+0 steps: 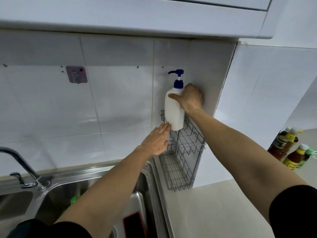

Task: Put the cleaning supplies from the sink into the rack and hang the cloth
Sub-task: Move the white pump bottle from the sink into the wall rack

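Note:
A white pump bottle [173, 110] with a blue pump head is upright, its base inside the top tier of the grey wire rack [188, 143] fixed to the tiled wall. My right hand [189, 98] grips the bottle's upper body from the right. My left hand [157, 140] is flat with fingers extended, pressed against the rack's left side, fingertips touching the bottle's lower edge. In the steel sink [96, 179] below, a green object [74, 200] and a black item with a red rim [134, 224] show past my left arm. No cloth is visible.
A purple adhesive hook [76, 76] sticks to the wall tiles at left. The tap [22, 165] stands behind the sink at far left. Several sauce bottles [289, 146] stand on the counter at right. A white cabinet overhangs above.

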`<state>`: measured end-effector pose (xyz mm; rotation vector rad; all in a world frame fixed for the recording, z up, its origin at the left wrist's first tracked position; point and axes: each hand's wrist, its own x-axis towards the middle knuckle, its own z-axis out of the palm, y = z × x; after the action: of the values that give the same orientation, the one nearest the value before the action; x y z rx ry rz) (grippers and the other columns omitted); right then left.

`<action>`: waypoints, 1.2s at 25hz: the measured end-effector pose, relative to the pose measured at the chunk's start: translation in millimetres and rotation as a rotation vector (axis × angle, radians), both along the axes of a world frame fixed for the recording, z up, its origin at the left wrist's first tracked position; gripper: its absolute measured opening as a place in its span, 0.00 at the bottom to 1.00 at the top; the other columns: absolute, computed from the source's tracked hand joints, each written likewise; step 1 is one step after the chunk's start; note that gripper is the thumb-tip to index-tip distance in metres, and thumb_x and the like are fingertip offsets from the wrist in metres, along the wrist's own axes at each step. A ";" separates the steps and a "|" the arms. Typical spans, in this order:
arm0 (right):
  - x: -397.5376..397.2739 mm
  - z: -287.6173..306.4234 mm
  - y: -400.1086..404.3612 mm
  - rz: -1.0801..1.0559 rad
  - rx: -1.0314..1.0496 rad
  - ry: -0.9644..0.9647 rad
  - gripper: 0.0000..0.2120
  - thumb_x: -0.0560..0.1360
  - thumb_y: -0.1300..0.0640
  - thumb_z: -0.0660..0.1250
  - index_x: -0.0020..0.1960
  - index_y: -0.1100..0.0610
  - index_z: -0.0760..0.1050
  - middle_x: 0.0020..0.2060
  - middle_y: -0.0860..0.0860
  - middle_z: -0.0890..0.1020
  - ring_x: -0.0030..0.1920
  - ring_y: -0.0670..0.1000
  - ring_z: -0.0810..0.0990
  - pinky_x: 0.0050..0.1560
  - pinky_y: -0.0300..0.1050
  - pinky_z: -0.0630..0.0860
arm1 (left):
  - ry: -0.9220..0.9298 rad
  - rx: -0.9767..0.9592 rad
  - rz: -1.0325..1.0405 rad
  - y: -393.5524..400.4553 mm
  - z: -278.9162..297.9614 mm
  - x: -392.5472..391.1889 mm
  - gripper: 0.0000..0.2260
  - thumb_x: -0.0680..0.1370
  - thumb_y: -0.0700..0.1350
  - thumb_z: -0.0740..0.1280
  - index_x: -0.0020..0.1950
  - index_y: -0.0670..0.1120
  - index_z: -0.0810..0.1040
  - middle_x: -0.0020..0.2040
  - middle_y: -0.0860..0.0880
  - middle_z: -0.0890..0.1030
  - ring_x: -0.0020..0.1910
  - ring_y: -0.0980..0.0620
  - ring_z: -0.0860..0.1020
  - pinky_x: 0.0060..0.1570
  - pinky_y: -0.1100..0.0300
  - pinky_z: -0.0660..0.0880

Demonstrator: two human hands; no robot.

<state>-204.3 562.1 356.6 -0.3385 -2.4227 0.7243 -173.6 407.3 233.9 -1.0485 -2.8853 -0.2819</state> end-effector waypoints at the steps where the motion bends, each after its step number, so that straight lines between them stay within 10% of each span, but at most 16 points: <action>1: -0.5 -2.5 -0.3 0.003 -0.007 -0.009 0.35 0.63 0.35 0.74 0.59 0.59 0.74 0.52 0.54 0.82 0.48 0.56 0.83 0.41 0.46 0.78 | -0.004 0.000 0.001 0.5 -0.2 -0.9 0.31 0.83 0.47 0.55 0.79 0.44 0.40 0.80 0.46 0.41 0.79 0.51 0.41 0.77 0.54 0.43; 13: 3.5 -56.1 22.2 0.265 -0.341 -0.211 0.29 0.68 0.54 0.76 0.64 0.60 0.69 0.61 0.56 0.79 0.61 0.57 0.79 0.57 0.49 0.77 | -0.289 0.384 0.090 10.5 -6.7 -11.8 0.27 0.83 0.54 0.49 0.79 0.47 0.46 0.80 0.50 0.45 0.79 0.55 0.44 0.76 0.59 0.42; 30: -20.3 -69.5 13.7 0.225 -0.322 -0.152 0.30 0.73 0.49 0.71 0.66 0.61 0.62 0.65 0.58 0.76 0.63 0.60 0.77 0.61 0.59 0.76 | -0.359 0.741 0.170 31.2 -31.7 -13.2 0.27 0.82 0.57 0.50 0.79 0.52 0.48 0.80 0.54 0.48 0.78 0.56 0.48 0.76 0.56 0.47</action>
<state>-224.5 575.8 287.1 -0.2555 -2.5101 1.2348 -186.8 438.4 202.2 -0.6512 -2.6949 -1.5034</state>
